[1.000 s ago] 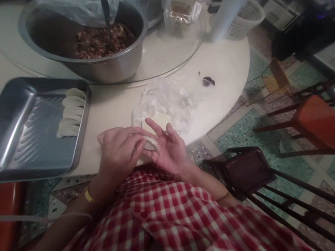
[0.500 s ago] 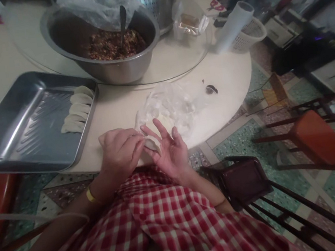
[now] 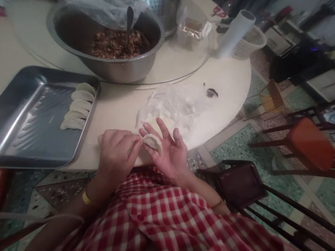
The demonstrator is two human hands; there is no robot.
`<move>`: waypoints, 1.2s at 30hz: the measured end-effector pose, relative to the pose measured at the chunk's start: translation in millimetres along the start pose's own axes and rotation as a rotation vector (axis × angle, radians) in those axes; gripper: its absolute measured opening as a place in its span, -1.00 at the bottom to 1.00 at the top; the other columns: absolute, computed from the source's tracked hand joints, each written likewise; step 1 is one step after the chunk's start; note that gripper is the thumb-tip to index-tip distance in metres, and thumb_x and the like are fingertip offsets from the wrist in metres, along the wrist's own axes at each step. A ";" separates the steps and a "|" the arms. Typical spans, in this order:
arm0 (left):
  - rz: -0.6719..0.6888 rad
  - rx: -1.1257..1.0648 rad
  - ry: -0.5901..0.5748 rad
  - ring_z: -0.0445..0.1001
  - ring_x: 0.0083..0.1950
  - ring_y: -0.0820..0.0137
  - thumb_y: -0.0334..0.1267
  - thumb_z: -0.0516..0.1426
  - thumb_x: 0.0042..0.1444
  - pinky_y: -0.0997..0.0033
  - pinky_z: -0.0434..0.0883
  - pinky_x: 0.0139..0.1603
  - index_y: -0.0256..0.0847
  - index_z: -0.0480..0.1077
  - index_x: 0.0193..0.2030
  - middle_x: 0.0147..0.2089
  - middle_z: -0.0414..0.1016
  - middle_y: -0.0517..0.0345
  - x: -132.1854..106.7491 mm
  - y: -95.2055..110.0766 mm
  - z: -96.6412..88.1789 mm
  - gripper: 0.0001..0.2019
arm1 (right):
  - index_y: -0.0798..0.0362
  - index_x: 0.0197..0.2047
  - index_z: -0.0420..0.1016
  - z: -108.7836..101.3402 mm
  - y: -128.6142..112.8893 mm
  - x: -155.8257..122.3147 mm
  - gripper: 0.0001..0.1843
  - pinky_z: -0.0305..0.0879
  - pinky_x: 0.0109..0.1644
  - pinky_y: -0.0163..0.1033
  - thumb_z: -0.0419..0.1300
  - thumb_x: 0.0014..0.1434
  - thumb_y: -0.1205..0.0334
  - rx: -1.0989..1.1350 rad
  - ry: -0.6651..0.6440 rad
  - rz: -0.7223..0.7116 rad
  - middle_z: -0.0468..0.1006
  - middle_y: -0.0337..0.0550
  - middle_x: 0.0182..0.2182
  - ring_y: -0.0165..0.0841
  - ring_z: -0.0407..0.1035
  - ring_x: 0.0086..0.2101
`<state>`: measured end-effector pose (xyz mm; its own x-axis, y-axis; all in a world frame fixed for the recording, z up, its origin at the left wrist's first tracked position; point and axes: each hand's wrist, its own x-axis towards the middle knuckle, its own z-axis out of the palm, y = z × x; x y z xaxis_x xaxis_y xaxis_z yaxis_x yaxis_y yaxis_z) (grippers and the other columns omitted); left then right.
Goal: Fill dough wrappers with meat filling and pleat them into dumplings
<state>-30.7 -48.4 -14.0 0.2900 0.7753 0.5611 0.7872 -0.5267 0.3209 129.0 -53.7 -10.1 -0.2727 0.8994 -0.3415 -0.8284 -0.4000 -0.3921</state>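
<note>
My left hand [image 3: 117, 153], with a yellow band at its wrist, is closed and pinches one end of a folded dumpling [image 3: 154, 143]. That dumpling, pale with a curved edge, lies against the fingers and palm of my right hand [image 3: 171, 152]. The right palm is turned up, its fingers and thumb spread apart. Just beyond it, a pale dough wrapper [image 3: 167, 123] shows on a crumpled, floury plastic sheet [image 3: 179, 103]. Several finished dumplings [image 3: 79, 105] stand in an overlapping row along the right side of a metal tray [image 3: 28, 132].
A steel bowl [image 3: 122, 70] of dark minced filling [image 3: 115, 43], with a spoon [image 3: 129, 20] in it, stands on a glass turntable. Behind are a metal colander [image 3: 165, 1], a plastic roll [image 3: 237, 32] and a white basket [image 3: 248, 43]. A dark stool [image 3: 241, 185] stands right of my lap.
The dumpling now shows more of its face, tilted up between my hands. My left hand has shifted slightly left and down. The whole view has moved a little.
</note>
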 end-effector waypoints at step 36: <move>0.147 0.068 -0.023 0.46 -0.22 0.27 -0.31 0.12 0.29 0.16 0.33 -0.13 -0.11 0.38 -0.10 -0.23 0.57 0.12 9.3 -1.3 -10.9 -0.93 | -0.12 0.15 0.36 1.7 8.6 10.1 -0.51 0.47 -0.13 -0.29 -0.17 0.36 -0.11 0.052 -0.035 0.068 0.61 -0.16 0.01 -0.41 0.51 -0.16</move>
<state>-34.9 -44.3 -0.9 0.4161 0.6999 0.5805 0.7701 -0.6108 0.1843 118.3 -47.8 -15.4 -0.3457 0.8764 -0.3352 -0.8311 -0.4518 -0.3241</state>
